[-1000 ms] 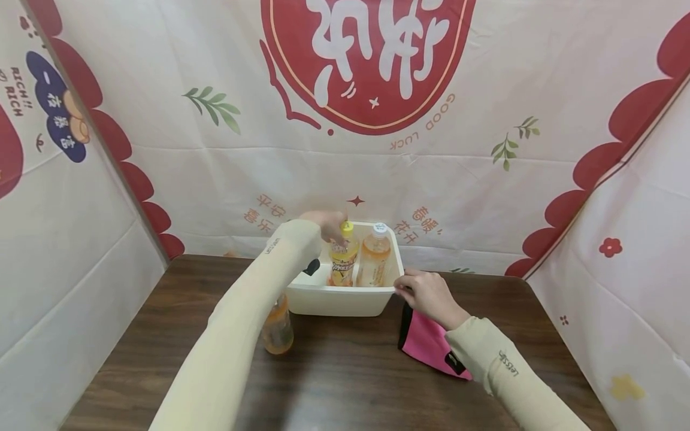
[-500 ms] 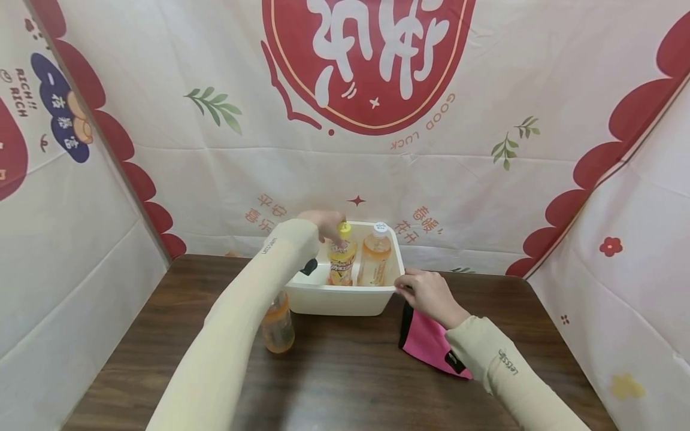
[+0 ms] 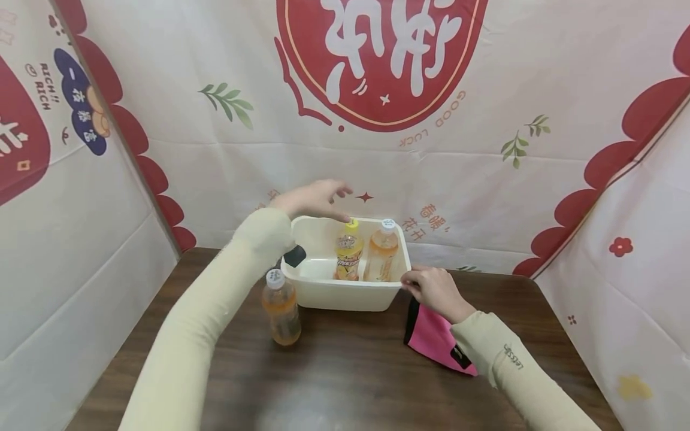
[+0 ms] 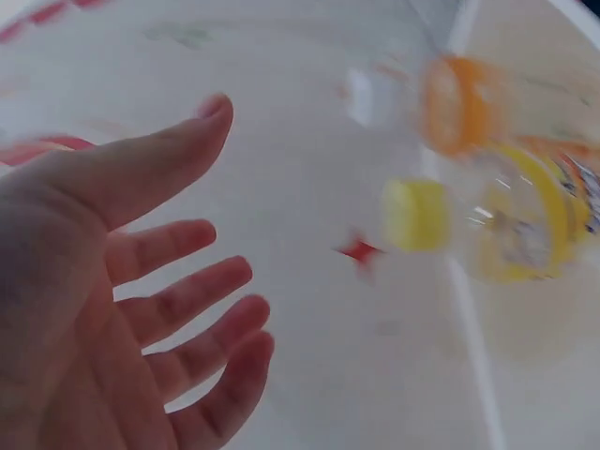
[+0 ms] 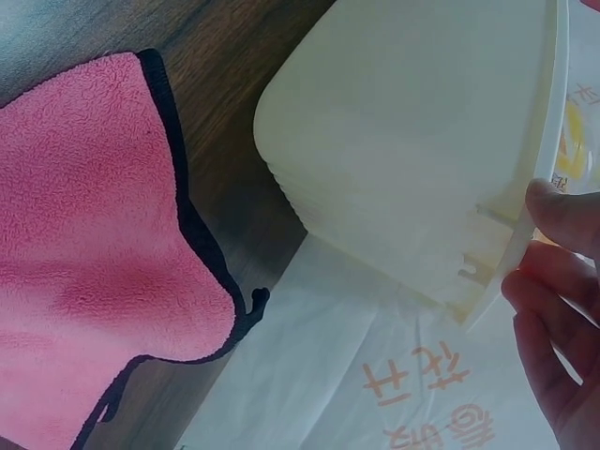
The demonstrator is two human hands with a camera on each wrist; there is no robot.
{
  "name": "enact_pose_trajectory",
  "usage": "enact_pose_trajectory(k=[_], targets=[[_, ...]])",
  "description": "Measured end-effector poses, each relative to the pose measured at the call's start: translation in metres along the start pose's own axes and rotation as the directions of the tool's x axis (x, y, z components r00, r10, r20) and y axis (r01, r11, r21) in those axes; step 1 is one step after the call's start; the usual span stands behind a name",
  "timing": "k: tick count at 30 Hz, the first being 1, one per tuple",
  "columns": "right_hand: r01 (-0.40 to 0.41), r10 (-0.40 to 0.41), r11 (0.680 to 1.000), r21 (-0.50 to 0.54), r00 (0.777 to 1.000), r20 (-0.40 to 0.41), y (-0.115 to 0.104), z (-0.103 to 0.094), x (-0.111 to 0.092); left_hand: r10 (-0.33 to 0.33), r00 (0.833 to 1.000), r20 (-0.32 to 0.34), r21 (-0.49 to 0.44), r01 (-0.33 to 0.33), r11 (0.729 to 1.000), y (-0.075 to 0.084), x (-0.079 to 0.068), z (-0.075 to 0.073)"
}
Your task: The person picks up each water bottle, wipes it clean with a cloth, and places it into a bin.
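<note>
In the head view a cream plastic bin (image 3: 345, 297) holds two upright drink bottles. One is a yellow-capped bottle (image 3: 349, 254); to its right stands a white-capped bottle (image 3: 384, 257) with orange bands. My left hand (image 3: 315, 199) hovers over the bin's back left, fingers spread and holding nothing. The left wrist view shows its palm apart from the yellow cap (image 4: 417, 216). My right hand (image 3: 435, 291) pinches the bin's front right corner, thumb on the rim (image 5: 539, 197) in the right wrist view. Another white-capped bottle (image 3: 283, 311) stands on the table, left of the bin.
A pink cloth (image 3: 433, 341) with black edging lies under the right forearm. The dark wooden table (image 3: 334, 383) backs onto a white printed curtain (image 3: 377, 173), with further curtain panels at both sides. A black wrist strap (image 3: 294, 256) shows under the left sleeve.
My left hand has let go of the yellow-capped bottle and moved up and left off it. The bottle stays standing in the bin. My right hand keeps its grip; the head view has shifted slightly.
</note>
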State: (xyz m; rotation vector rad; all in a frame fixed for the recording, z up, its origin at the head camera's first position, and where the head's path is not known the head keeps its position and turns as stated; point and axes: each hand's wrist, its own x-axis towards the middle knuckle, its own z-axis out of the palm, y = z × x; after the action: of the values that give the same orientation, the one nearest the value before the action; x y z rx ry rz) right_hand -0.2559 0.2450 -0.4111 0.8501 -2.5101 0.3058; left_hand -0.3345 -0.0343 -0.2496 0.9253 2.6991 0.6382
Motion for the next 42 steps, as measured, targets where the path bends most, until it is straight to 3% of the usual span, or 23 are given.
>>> enact_pose_trajectory(k=[4,10,16,21,26,32,37,42], targets=[[-0.001,0.001,1.000,0.000,1.000,0.008,0.002,0.000,0.000,0.095,0.992,-0.088,0.098,-0.086,0.991,0.014,-0.032,-0.010],[0.001,-0.001,1.000,-0.002,1.000,0.003,0.003,0.001,0.000,0.201,0.964,-0.175,0.152,-0.175,0.973,0.015,-0.082,-0.004],[0.003,-0.003,1.000,0.000,1.000,-0.005,0.003,0.001,0.000,0.226,0.936,-0.269,0.120,-0.200,0.972,-0.010,-0.121,0.010],[0.002,-0.002,1.000,0.009,1.000,0.004,0.003,0.001,0.000,0.200,0.910,-0.362,0.019,-0.208,0.978,-0.044,-0.141,0.040],[0.008,-0.008,1.000,0.014,1.000,0.004,0.003,0.001,0.001,0.060,0.900,-0.432,-0.108,-0.118,0.987,-0.072,-0.157,0.073],[-0.015,0.015,1.000,-0.002,1.000,0.027,0.003,0.001,0.001,-0.038,0.903,-0.428,-0.222,-0.064,0.973,-0.101,-0.162,0.108],[-0.016,0.016,1.000,-0.003,0.999,0.028,0.003,0.001,0.000,-0.073,0.914,-0.400,-0.267,-0.040,0.963,-0.108,-0.158,0.128],[-0.008,0.008,1.000,0.000,1.000,0.009,0.002,0.002,0.001,-0.099,0.917,-0.386,-0.331,-0.037,0.943,-0.109,-0.154,0.135]])
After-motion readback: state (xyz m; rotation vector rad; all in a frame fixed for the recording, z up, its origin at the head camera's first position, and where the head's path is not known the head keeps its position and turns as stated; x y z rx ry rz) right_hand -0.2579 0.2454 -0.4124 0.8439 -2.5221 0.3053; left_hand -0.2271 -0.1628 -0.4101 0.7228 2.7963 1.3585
